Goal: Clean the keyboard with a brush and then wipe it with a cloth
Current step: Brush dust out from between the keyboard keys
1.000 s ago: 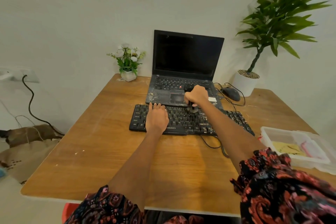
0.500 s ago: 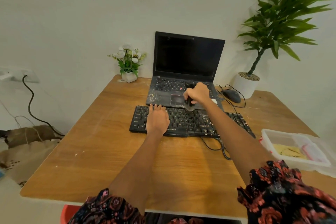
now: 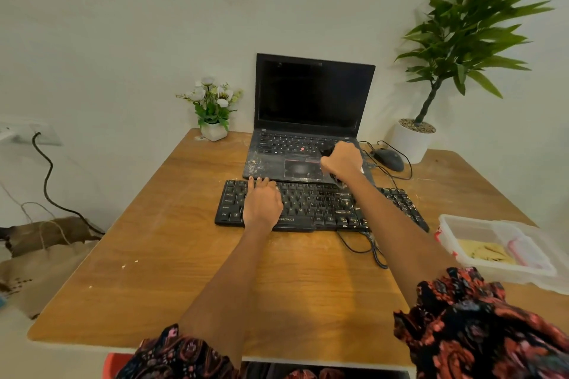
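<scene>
On a wooden desk, close to the viewer, two bare forearms reach forward out of dark floral sleeves. Compared with half a second ago, the right hand has shifted a little to the right and away from the viewer, now above the laptop's palm rest at its right side; the left hand has stayed where it was.

To the right, near the desk edge, sits a clear plastic container holding something yellow and something pink. A black cable loops on the desk just in front of the keyboard.

The black keyboard lies across the middle of the desk, speckled with pale dust. The left hand rests flat on its left part, fingers straight and together, holding nothing. The right forearm crosses above the keyboard's right half and hides some keys. The right hand is curled into a fist around a dark brush; its lower end shows below the fist, just over the keyboard's far edge.

Behind the keyboard stands an open laptop with a dark screen and dusty palm rest. Left of it is a small pot of white flowers; right of it, a black mouse and a tall green plant in a white pot.
</scene>
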